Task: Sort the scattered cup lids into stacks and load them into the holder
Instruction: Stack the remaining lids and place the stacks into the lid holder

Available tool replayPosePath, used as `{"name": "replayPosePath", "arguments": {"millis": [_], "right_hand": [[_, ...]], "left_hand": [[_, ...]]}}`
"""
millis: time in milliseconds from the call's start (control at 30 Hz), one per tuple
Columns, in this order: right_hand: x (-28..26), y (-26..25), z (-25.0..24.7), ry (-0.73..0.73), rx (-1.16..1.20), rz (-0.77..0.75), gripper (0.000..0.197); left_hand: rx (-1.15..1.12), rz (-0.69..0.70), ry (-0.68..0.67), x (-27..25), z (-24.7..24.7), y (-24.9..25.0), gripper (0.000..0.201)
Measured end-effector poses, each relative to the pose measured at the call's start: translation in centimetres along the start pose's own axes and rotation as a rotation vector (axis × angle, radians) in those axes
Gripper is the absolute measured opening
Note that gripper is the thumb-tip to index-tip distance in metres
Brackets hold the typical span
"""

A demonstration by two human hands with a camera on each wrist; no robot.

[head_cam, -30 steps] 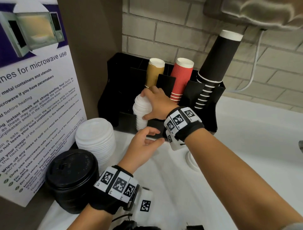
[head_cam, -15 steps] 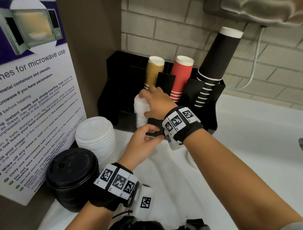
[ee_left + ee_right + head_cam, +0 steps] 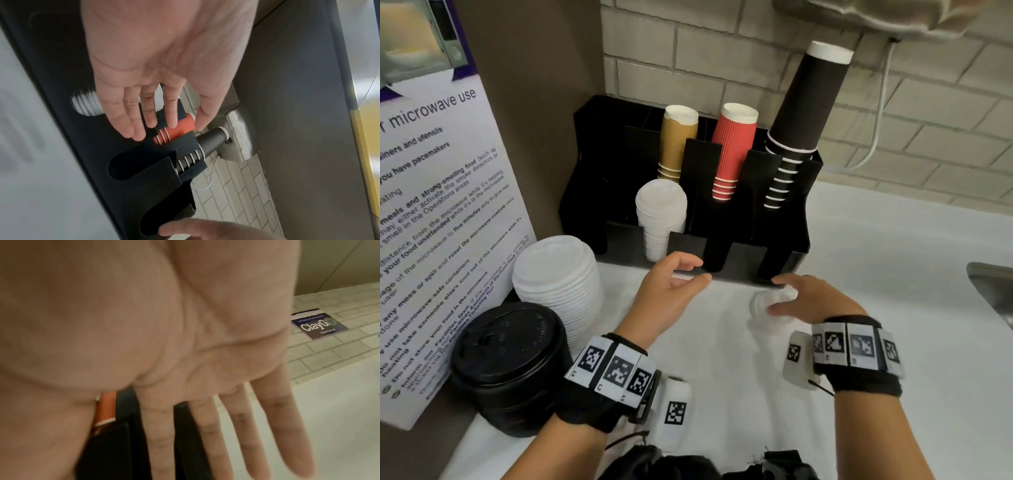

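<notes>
Both hands withdrawn from holder (image 3: 787, 219); small white lid stack (image 3: 661, 219) seated in slot; grips open, empty.

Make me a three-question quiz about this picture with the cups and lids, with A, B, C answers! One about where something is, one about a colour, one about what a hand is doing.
1. Where is the small white lid stack?
A. in the black holder
B. in the sink
C. on the black lids

2. What colour is the middle cup stack?
A. blue
B. red
C. green

3. What is the left hand doing?
A. gripping a cup
B. open, holding nothing
C. pressing the poster

Answers: 1 A, it stands in a front slot; 2 B, its ribbed sleeve is red; 3 B, the left wrist view shows straight fingers and an empty palm.
</notes>
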State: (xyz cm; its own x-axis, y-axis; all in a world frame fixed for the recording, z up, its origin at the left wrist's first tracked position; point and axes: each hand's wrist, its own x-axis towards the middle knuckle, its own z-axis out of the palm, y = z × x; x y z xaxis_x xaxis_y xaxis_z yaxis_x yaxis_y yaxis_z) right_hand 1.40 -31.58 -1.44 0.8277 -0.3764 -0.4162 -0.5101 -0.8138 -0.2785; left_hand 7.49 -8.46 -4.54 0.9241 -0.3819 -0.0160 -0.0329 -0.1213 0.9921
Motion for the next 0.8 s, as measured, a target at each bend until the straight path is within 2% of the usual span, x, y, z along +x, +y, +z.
{"name": "replayPosePath", "arguments": {"millis": [67,167,367,433,500,567,633,700,733,800], "right_hand": [[0.8,0.1,1.0,-0.032,-0.027,0.039,0.082],[2.0,0.0,2.3,-0.054,-0.106,0.047,0.09],[2.7,-1.0,3.3,-0.057,-0.167,0.003,0.08],[2.4,-1.2,3.1,-0.084,-0.127,-0.022,0.075],[1.7,-1.5,2.3,-0.099,0.003,-0.114,0.067],[0.7,-2.2,1.3,-0.1,0.224,-0.278,0.062],[-0.8,-3.2,0.4,-0.105,0.419,-0.435,0.066],[-2.0,-4.5,-0.1,-0.126,0.516,-0.553,0.071],[-2.5,-5.0,-0.2,-0.135,0.546,-0.598,0.072],[-2.9,-5.7,-0.3,-0.14,0.594,-0.651,0.073]], "left_hand": [[0.005,-0.001,-0.015,-0.2,0.2,0.0,0.02],[0.01,0.001,-0.018,-0.4,0.1,-0.1,0.021],[0.013,0.013,-0.01,-0.5,-0.4,0.1,0.018],[0.013,0.019,-0.012,-0.5,-0.5,0.1,0.019],[0.028,0.034,-0.024,-0.5,-0.7,0.2,0.022],[0.055,0.038,-0.1,-0.6,-1.0,0.3,0.037],[0.051,0.046,-0.239,-0.7,-1.1,0.2,0.068],[0.004,0.072,-0.338,-0.8,-1.0,0.2,0.095],[-0.032,0.098,-0.357,-0.9,-0.9,0.3,0.099],[-0.105,0.173,-0.345,-1.1,-0.6,0.4,0.096]]}}
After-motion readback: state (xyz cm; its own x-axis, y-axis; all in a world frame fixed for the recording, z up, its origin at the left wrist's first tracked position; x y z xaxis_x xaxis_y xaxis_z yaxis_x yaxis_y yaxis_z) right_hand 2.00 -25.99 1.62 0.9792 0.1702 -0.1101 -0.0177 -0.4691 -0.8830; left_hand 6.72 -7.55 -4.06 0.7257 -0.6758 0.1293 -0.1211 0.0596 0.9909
